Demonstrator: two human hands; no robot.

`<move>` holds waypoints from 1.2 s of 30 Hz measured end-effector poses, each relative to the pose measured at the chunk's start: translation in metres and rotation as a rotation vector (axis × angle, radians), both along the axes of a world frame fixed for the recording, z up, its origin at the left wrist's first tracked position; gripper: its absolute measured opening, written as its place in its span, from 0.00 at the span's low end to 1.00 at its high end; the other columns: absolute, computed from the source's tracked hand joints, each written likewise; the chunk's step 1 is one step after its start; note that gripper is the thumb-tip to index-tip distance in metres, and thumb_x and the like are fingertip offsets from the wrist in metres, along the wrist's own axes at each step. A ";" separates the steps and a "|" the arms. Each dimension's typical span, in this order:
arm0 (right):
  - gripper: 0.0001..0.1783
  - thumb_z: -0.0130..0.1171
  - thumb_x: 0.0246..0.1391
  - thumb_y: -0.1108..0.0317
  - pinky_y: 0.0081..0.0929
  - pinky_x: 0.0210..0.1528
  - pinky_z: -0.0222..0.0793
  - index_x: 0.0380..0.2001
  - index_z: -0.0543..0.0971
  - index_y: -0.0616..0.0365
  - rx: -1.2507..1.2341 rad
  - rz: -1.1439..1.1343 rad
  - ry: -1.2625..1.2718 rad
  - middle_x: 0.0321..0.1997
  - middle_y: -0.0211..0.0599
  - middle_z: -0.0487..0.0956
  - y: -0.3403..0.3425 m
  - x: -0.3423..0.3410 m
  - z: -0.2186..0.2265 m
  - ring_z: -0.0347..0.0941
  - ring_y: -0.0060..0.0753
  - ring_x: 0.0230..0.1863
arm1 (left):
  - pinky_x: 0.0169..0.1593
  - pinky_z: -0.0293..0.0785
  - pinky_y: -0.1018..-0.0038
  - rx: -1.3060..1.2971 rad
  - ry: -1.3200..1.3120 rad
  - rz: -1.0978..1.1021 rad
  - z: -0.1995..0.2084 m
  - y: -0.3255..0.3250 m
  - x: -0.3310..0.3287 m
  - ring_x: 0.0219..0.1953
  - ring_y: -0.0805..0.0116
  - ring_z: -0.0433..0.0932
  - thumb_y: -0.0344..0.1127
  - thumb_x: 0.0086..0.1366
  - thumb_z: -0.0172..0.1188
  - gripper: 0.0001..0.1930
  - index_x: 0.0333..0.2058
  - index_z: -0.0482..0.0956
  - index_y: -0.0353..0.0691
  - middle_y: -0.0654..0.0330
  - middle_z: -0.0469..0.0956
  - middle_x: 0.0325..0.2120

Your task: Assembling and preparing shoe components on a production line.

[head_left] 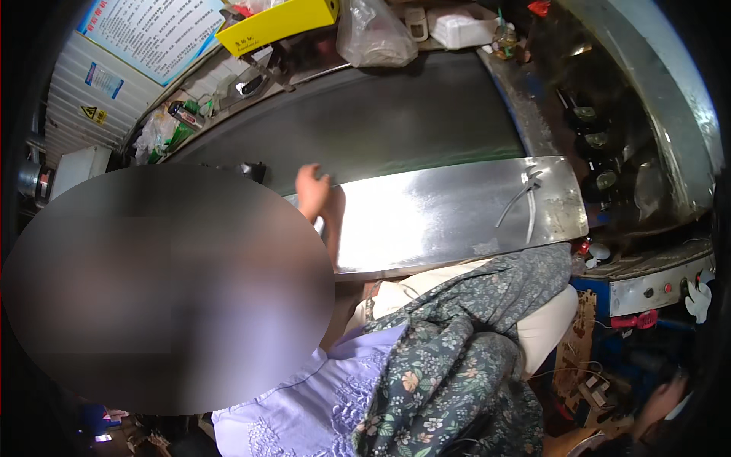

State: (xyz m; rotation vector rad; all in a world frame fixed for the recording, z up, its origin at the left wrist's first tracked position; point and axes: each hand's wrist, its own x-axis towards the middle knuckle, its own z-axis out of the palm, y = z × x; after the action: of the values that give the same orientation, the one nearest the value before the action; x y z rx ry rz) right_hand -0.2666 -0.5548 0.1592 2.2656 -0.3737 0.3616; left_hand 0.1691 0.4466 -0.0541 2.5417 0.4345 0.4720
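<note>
At the lower right rim my right hand (661, 400) reaches out from a dark sleeve, near a whitish object. Its fingers are small and smeared, so I cannot tell whether they hold anything. My left hand is out of view. A seated person in a lilac shirt (297, 407) with a dark floral cloth (457, 358) over the lap is close in front. That person's hand (312, 190), fingers curled, is at the left end of a shiny metal plate (426, 217). Thin grey strips (525, 206) lie on the plate's right end.
Behind the plate stretches a dark conveyor belt (396, 114). A yellow box (278, 27), a clear plastic bag (375, 34) and a white container (461, 29) stand along its far edge. At right is a machine's control panel (659, 286), with a pink-red tool (634, 320) beneath.
</note>
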 end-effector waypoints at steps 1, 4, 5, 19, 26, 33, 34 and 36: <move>0.25 0.51 0.61 0.69 0.42 0.66 0.58 0.61 0.68 0.64 0.141 0.278 0.001 0.64 0.55 0.68 0.030 0.013 -0.037 0.64 0.53 0.64 | 0.60 0.67 0.60 0.085 0.017 0.114 -0.005 0.033 0.004 0.56 0.48 0.71 0.36 0.53 0.63 0.21 0.46 0.78 0.33 0.47 0.75 0.48; 0.24 0.51 0.61 0.70 0.44 0.65 0.60 0.60 0.69 0.63 0.814 0.347 0.112 0.63 0.55 0.68 0.128 0.038 -0.151 0.65 0.52 0.64 | 0.62 0.65 0.58 0.116 0.160 0.591 -0.019 0.125 0.018 0.59 0.47 0.68 0.46 0.53 0.63 0.29 0.50 0.76 0.32 0.43 0.72 0.51; 0.24 0.50 0.61 0.70 0.44 0.65 0.60 0.60 0.69 0.63 0.985 0.216 0.086 0.63 0.55 0.68 0.159 0.041 -0.184 0.65 0.52 0.64 | 0.62 0.65 0.58 -0.007 0.197 0.666 -0.019 0.157 0.021 0.60 0.47 0.68 0.49 0.52 0.63 0.31 0.51 0.75 0.32 0.42 0.71 0.52; 0.22 0.47 0.65 0.65 0.43 0.61 0.62 0.58 0.71 0.63 1.380 -0.390 -0.169 0.63 0.54 0.69 0.327 0.003 -0.309 0.66 0.51 0.61 | 0.48 0.74 0.65 -0.685 0.125 0.396 -0.014 0.277 0.023 0.43 0.59 0.77 0.49 0.66 0.53 0.19 0.42 0.78 0.39 0.56 0.79 0.40; 0.21 0.45 0.66 0.63 0.43 0.60 0.63 0.57 0.72 0.63 1.366 -0.405 -0.160 0.63 0.53 0.69 0.330 -0.004 -0.319 0.67 0.51 0.60 | 0.58 0.68 0.66 0.054 0.030 0.044 0.005 0.278 0.036 0.58 0.50 0.72 0.49 0.58 0.67 0.38 0.57 0.67 0.23 0.43 0.75 0.52; 0.22 0.45 0.66 0.62 0.41 0.60 0.63 0.57 0.71 0.65 1.288 -0.294 -0.229 0.62 0.53 0.70 0.336 0.005 -0.329 0.66 0.49 0.61 | 0.45 0.77 0.70 -0.118 0.494 0.059 -0.013 0.258 0.033 0.41 0.60 0.83 0.39 0.55 0.65 0.21 0.41 0.81 0.27 0.48 0.83 0.37; 0.24 0.46 0.64 0.64 0.39 0.63 0.61 0.59 0.69 0.66 1.236 -0.240 -0.227 0.61 0.53 0.70 0.341 0.008 -0.325 0.65 0.47 0.63 | 0.42 0.77 0.69 0.178 0.563 0.249 -0.016 0.243 0.035 0.39 0.63 0.83 0.38 0.57 0.62 0.17 0.39 0.82 0.28 0.50 0.84 0.35; 0.20 0.47 0.63 0.66 0.36 0.61 0.63 0.54 0.73 0.65 1.354 -0.369 -0.322 0.55 0.51 0.75 0.350 0.024 -0.316 0.70 0.44 0.57 | 0.41 0.77 0.68 0.357 0.629 0.000 -0.008 0.214 0.038 0.36 0.62 0.83 0.37 0.56 0.59 0.16 0.36 0.83 0.27 0.50 0.84 0.33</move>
State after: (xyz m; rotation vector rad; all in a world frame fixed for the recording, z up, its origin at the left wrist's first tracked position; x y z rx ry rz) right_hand -0.2421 -0.2049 -0.1570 3.2974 -1.5463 0.3038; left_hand 0.2070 0.6611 -0.0625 3.0101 0.6122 -0.3011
